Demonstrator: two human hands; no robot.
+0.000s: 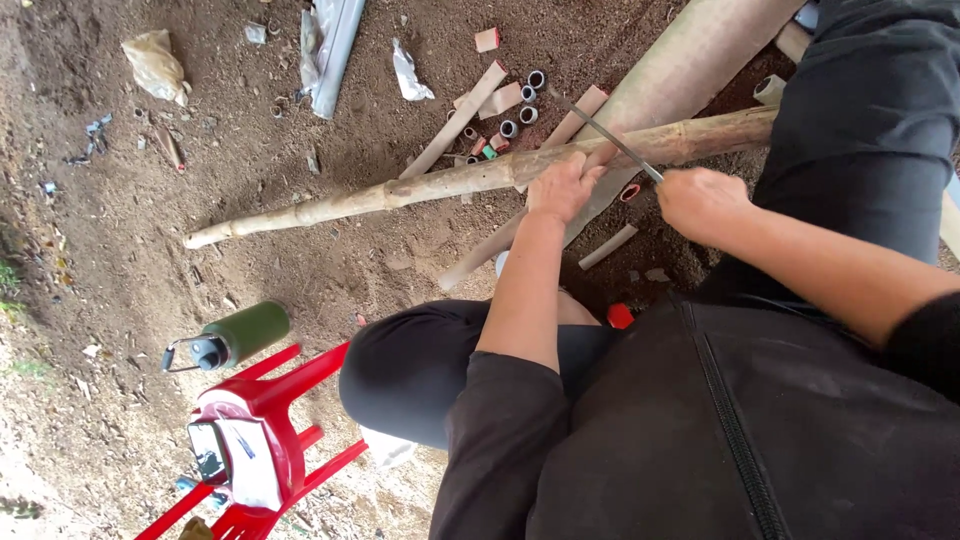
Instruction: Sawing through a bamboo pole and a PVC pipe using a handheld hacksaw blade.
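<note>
At the far left, a crumpled tan bag (156, 65) lies on the bare dirt ground (120, 260), well apart from everything else. Lower down, a green flask (237, 335) with a grey cap lies on its side just above a red plastic stool (262, 440), which carries a small white packet with dark print. Near the top edge a grey plastic sheet (335, 45) and a white scrap (410, 72) lie on the soil.

A long peeled wooden pole (400, 192) runs from the lower left up to the right, its thin end resting on the ground with open dirt all around it. Beyond it lie short pipe offcuts (520, 105) and flat wooden slats (462, 118), scattered close together.

The left hand (562, 187) is closed over the pole, gripping it from above about midway along. Just to its right, the right hand (700, 202) is a closed grip around the handle of a slim metal blade (600, 130), whose length slants up and left across the pole, touching it just beside the left fingers. A broader pale plank (690, 60) crosses behind. The person's dark-clad knee fills the right edge, leaving little room there.
</note>
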